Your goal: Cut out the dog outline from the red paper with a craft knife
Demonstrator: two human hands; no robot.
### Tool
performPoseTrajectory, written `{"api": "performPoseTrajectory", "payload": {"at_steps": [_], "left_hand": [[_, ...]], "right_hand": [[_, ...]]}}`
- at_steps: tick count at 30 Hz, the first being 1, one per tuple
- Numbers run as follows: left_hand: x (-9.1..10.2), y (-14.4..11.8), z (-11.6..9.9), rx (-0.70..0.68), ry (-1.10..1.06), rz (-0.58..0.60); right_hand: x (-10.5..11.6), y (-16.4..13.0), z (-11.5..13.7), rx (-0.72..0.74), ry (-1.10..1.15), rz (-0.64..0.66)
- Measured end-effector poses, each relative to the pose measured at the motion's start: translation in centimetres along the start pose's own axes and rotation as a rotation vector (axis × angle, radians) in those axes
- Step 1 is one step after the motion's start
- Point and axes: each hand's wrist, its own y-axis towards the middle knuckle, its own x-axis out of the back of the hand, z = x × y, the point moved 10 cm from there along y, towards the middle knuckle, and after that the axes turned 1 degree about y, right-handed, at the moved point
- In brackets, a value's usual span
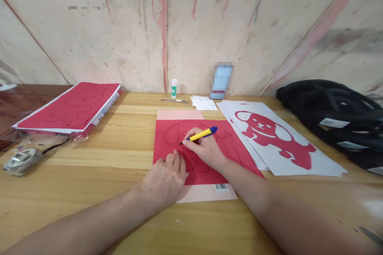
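Observation:
My right hand (206, 147) is closed around a pen (200, 134) with a yellow barrel and dark blue ends. Its dark tip meets a red sheet of paper (239, 139) beside the outlined ear of a dog drawn in black line. My left hand (169, 175) lies on the lower left part of the red sheet, fingers together and resting on the paper. Both hands cover parts of the drawing. Under the red sheet is a pale pink pad (206, 194), showing at top and bottom, with a barcode sticker.
Right: white sheets with a red cut-out dog (269, 131), then a black helmet-like object (326, 115). Left: red sheets (68, 107) and a bagged white device (24, 159). By the wall: a glue stick (174, 89), another pen (175, 101), paper scraps (204, 102), a blurred phone (221, 81).

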Motion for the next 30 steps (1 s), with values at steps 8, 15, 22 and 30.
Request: {"api": "performPoseTrajectory", "payload": {"at_steps": [8, 15, 22, 30], "left_hand": [[-0.38, 0.01, -0.21, -0.006, -0.022, 0.023], [-0.34, 0.06, -0.19, -0.002, -0.043, 0.026], [-0.31, 0.01, -0.31, -0.002, -0.034, 0.0], [-0.45, -0.06, -0.33, -0.009, -0.059, 0.013]], "right_hand": [[0.08, -0.19, -0.1, -0.012, -0.048, -0.009], [0.08, -0.19, 0.07, 0.007, -0.115, -0.018], [-0.02, -0.16, 0.02, 0.007, -0.151, -0.009], [-0.06, -0.13, 0.32, 0.017, -0.168, -0.01]]}}
